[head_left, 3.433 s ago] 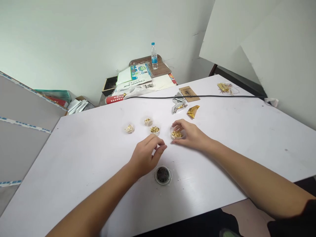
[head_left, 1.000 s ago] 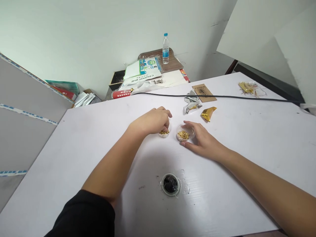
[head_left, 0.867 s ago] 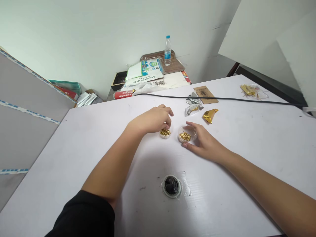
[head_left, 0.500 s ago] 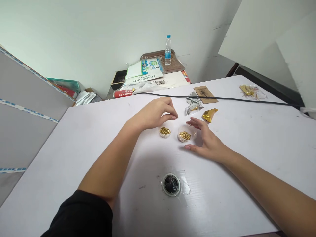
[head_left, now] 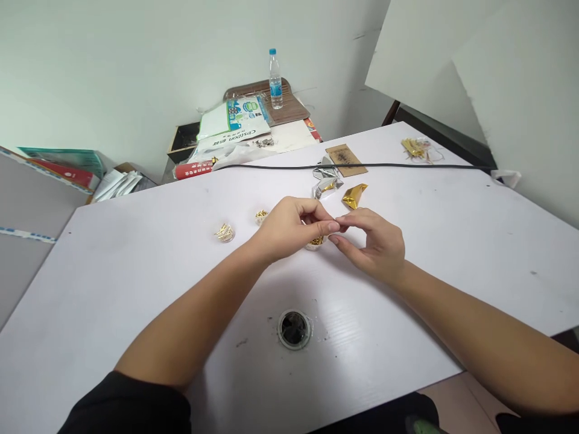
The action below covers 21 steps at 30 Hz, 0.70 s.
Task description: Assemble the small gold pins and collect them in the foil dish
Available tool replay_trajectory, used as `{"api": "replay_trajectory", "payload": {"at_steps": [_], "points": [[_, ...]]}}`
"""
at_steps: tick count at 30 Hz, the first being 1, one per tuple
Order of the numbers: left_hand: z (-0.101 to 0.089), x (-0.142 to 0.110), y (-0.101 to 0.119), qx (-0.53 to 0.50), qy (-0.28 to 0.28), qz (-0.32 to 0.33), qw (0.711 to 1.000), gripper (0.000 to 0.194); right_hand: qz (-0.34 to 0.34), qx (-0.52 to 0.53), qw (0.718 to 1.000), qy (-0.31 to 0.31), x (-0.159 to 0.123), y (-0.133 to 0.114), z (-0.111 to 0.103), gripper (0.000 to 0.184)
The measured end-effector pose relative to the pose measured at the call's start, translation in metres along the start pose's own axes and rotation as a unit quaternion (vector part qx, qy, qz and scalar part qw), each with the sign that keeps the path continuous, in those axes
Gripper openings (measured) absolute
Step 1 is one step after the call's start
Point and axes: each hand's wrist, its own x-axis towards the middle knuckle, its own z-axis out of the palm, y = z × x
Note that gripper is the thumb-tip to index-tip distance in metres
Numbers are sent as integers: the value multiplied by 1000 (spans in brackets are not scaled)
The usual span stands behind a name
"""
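Note:
My left hand and my right hand meet fingertip to fingertip over a small clear cup of short gold-coloured pieces. Thumb and fingers are pinched on each hand; whatever lies between them is too small or hidden to make out. The left hand partly covers this cup. Behind the left wrist, a second clear cup holds similar gold pieces. A third cup, further left, contains thin gold sticks. Folded gold foil lies just beyond the right hand.
Silver foil packets and a brown card lie near a black cable crossing the table's back. A round hole opens in the white table. A water bottle stands behind; gold scraps lie at back right.
The view has swung right. My hands, apart before, have come together with fingers pinched. The right hand has left the side of its cup. The leftmost cup now shows beyond my left arm.

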Motion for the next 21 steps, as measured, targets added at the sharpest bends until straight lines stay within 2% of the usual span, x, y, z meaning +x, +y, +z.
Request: {"api": "replay_trajectory", "payload": {"at_steps": [4, 9, 12, 15, 17, 19, 21], "points": [[8, -2, 0, -73, -1, -59, 996, 33, 1, -12, 1000, 24, 2, -1, -3, 32], [12, -4, -1, -81, 14, -69, 994, 34, -16, -31, 999, 33, 3, 0, -6, 18], [12, -4, -1, -63, 14, -68, 996, 34, 3, -34, 999, 18, 3, -3, -6, 15], [10, -4, 0, 1, 15, -63, 998, 36, 41, -31, 999, 7, 4, -6, -6, 13], [5, -4, 4, 81, 21, -41, 996, 37, 67, -34, 997, 7, 5, -8, -6, 11], [-2, -4, 8, 181, 42, 10, 983, 35, 90, -39, 995, 13, 5, -8, -7, 9], [-10, -2, 13, 283, 50, 78, 955, 26, 117, -35, 992, 17, 4, -6, -7, 7]]}}
